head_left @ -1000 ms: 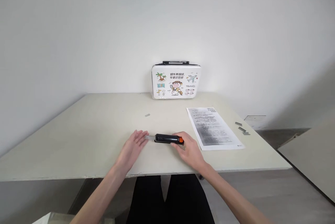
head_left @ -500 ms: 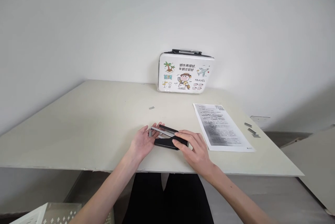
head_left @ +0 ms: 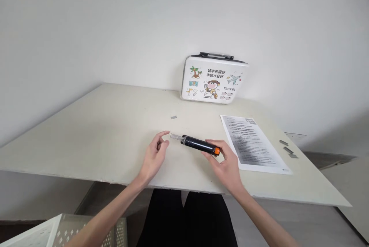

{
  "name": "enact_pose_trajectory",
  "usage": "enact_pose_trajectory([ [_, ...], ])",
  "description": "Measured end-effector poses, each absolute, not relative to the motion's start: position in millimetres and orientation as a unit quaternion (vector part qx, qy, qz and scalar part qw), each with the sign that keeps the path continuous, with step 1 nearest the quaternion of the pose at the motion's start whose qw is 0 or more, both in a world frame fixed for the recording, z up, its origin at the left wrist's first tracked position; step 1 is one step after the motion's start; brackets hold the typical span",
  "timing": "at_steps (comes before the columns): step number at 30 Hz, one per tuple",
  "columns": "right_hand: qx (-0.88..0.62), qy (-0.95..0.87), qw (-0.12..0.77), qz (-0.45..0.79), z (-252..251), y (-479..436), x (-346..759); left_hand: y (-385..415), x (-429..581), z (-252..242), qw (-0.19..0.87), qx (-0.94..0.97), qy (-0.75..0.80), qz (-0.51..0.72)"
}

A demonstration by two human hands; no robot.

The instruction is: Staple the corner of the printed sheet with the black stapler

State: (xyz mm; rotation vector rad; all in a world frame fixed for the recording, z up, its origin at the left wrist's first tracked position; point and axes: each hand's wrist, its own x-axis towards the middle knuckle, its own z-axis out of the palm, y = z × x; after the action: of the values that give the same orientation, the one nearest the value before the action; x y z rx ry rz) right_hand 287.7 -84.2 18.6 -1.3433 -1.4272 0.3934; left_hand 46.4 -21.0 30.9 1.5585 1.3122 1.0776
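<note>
My right hand [head_left: 226,160] grips a black stapler [head_left: 198,144] by its rear end, where an orange part shows. The stapler is held over the table, its metal and clear front end sticking out to the left. Close to that end is my left hand [head_left: 154,152], index finger and thumb pointing toward it and the other fingers curled. These fingers hide the palm, where a grey staple strip showed a moment ago. A loose staple strip [head_left: 173,117] lies on the table [head_left: 86,135] beyond the hands.
A printed sheet of paper [head_left: 252,145] lies right of my right hand. Several staple strips [head_left: 288,149] are near the table's right edge. A white case with cartoon prints [head_left: 213,79] stands against the wall. A perforated basket [head_left: 66,229] is below, at the lower left.
The stapler has been turned over and lifted, its front end now apart from my left hand. My left hand has gone from palm-up with a staple strip to curled fingers. The view shifted slightly.
</note>
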Motion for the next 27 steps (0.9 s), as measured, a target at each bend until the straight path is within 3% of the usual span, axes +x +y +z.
enact_pose_trajectory([
  [5, -0.564, -0.590, 0.531, 0.225, 15, -70, 274, -24, 49, 22, 0.294, 0.749, 0.478, 0.351],
  [8, -0.566, -0.588, 0.523, 0.245, 11, -54, 264, -20, 50, 16, 0.291, 0.755, 0.478, 0.342],
  [15, -0.572, -0.573, 0.517, 0.278, -9, 17, 264, -9, 32, 20, 0.497, 0.526, 0.511, 0.464],
  [27, -0.551, -0.655, 0.461, 0.235, -9, 104, 220, -11, 31, 27, 0.733, 0.230, 0.350, 0.536],
])
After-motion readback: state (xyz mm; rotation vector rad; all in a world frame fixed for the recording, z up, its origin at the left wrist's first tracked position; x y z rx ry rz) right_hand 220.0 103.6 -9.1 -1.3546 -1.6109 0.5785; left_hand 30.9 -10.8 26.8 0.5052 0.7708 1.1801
